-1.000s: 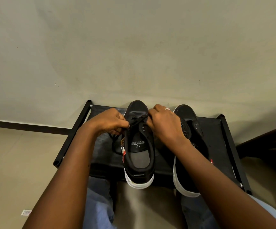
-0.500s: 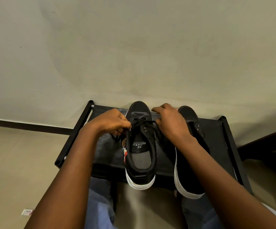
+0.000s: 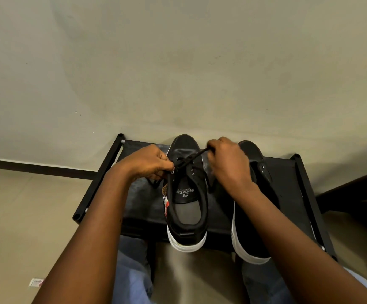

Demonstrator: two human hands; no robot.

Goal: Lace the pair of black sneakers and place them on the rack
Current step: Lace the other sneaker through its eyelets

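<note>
The person is wearing blue jeans [image 3: 132, 279], showing at six o'clock; both forearms are showing bare, no sleeves.

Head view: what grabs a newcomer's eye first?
Both hands at the centre: the left hand and right hand each pinch the black lace across the toe end of the left sneaker. That shoe and the right sneaker stand side by side on the black rack against a plain wall.

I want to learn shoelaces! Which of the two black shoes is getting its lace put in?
The left sneaker, the one with the printed insole showing. Both hands hold its black lace across the eyelets. The right sneaker sits beside it, with no lace showing.
</note>
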